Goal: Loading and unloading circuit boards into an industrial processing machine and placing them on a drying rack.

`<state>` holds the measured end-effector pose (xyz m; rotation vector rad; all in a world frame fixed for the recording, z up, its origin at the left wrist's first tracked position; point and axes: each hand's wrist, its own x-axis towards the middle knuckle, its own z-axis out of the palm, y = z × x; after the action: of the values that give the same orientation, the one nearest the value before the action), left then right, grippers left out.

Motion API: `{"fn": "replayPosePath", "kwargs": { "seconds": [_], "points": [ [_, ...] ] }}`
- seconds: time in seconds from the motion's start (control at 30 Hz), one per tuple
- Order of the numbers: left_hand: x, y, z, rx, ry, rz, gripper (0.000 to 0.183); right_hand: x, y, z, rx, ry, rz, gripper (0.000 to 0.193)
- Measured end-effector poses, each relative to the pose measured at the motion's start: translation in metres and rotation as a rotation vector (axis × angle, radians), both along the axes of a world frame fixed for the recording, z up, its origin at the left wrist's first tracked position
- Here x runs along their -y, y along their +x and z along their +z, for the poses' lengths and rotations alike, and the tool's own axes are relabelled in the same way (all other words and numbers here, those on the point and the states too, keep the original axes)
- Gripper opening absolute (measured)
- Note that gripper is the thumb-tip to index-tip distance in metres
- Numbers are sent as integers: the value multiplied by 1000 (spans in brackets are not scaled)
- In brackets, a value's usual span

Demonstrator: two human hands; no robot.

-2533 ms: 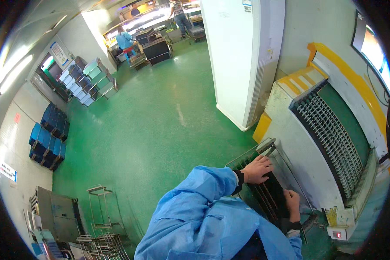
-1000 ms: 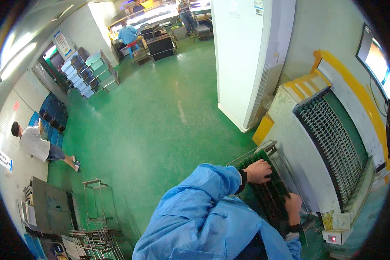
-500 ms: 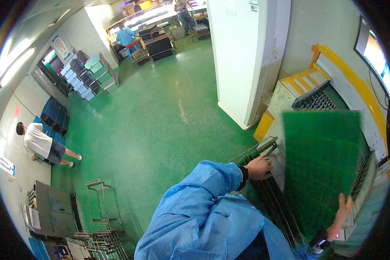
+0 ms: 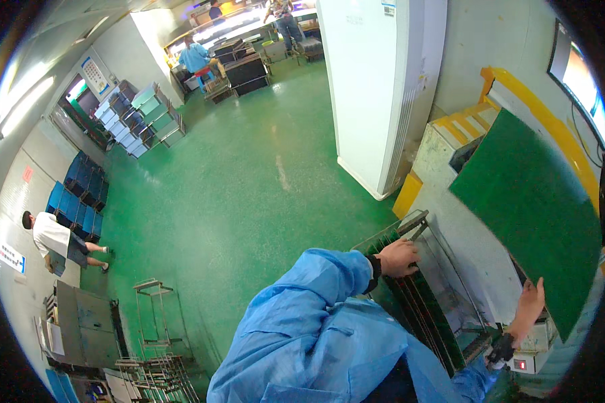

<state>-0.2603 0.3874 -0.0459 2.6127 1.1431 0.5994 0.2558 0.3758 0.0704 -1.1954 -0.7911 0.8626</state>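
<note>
My right hand [image 4: 530, 305], with a dark band at the wrist, grips the lower left edge of a large flat green panel [image 4: 524, 208]. The panel is tilted above the machine on the right. My left hand [image 4: 398, 258] is curled over the upper edges of several thin green panels [image 4: 420, 309]. Those panels stand close together on edge in a metal wire rack [image 4: 418, 223] in front of me. What lies beneath the left fingertips is partly hidden.
The machine [image 4: 444, 151] has a yellow guard [image 4: 541, 111]. A tall white cabinet [image 4: 366, 101] stands behind the rack. Bare metal racks [image 4: 156, 312] are at lower left. A person [image 4: 50, 235] in a white shirt walks beside stacked blue bins [image 4: 81, 195]; others sit at the back.
My right hand has swung the green panel outward to the right and tilted it, uncovering the rack's right side. My left hand stays nearly in place. The person at left has moved slightly.
</note>
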Motion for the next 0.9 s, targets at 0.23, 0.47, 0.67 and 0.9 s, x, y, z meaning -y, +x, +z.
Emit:
{"fn": "replayPosePath", "kwargs": {
  "seconds": [0.23,0.47,0.67,0.9],
  "points": [
    [-1,2,-1,4,-19,15,27,-46,-2,-80,-523,119,82,27],
    [-8,7,0,-16,-62,-26,29,-40,-12,-102,709,9,23,44],
    [-3,2,10,12,-59,4,27,-76,-68,-70,678,10,-30,15],
    [-4,8,25,-58,-112,4,27,-103,-61,-88,-699,131,12,12]
  ]
}}
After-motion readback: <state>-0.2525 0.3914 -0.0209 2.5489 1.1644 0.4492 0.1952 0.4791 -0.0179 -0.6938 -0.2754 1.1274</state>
